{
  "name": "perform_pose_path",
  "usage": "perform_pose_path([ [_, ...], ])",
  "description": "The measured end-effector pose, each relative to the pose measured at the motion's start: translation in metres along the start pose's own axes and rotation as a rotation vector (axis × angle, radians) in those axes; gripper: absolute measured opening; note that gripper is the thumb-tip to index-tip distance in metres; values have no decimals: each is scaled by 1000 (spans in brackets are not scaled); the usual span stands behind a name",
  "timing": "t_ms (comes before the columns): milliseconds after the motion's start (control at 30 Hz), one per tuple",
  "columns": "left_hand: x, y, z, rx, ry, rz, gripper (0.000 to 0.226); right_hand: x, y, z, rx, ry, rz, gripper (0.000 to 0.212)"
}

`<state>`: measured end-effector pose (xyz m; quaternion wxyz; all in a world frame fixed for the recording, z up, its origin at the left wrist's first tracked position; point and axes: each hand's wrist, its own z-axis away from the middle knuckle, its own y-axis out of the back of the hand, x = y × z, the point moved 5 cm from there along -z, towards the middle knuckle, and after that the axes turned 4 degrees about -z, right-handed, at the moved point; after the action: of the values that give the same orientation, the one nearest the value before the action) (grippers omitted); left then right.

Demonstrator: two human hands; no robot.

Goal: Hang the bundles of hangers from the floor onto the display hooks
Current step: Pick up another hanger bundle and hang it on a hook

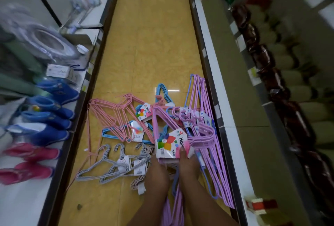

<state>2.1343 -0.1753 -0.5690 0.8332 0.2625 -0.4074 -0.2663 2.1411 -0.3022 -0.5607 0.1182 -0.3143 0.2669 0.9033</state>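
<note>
**Hanger bundles on a shop aisle floor**

Nearest, the left hand and right hand each have their grip clamped on a lilac hanger bundle, thin coated wire under a glossy paper label. Beyond lie grey, pink and blue bundles on the yellow tiled floor. Blue rubber boots line the left shelf.

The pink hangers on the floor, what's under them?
A blue hanger bundle lies under the pink hangers, on the yellow floor. Its paper label covers part of it.
</note>
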Motion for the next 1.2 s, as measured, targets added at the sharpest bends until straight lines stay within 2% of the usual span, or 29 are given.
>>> perform_pose_path([
  [200,58,89,49,-78,-32,32,30,-103,31,88,-65,253,173,61],
  [300,91,157,70,42,-59,46,22,-151,53,130,-85,400,441,60],
  [467,146,262,100,281,-222,-174,65,-227,76,204,-252,732,738,53],
  [533,164,297,115,283,-257,-277,80,-253,77,234,-318,841,860,53],
  [600,173,327,132,255,-244,-428,85,-280,77,267,-366,916,937,54],
  [667,175,355,147,214,-207,-543,74,-301,75,295,-411,965,1001,43],
  [767,166,395,167,168,-203,-552,46,-326,74,329,-453,985,1060,26],
  [900,149,430,183,138,-229,-460,41,-347,67,363,-440,1040,1101,25],
  [967,143,445,193,182,-231,-383,36,-352,63,376,-398,1060,1059,32],
  [1100,133,479,219,364,-239,-287,26,-359,53,411,-331,1165,893,22],
  [1200,123,504,243,514,-170,-340,29,-356,40,440,-296,1279,909,30],
])
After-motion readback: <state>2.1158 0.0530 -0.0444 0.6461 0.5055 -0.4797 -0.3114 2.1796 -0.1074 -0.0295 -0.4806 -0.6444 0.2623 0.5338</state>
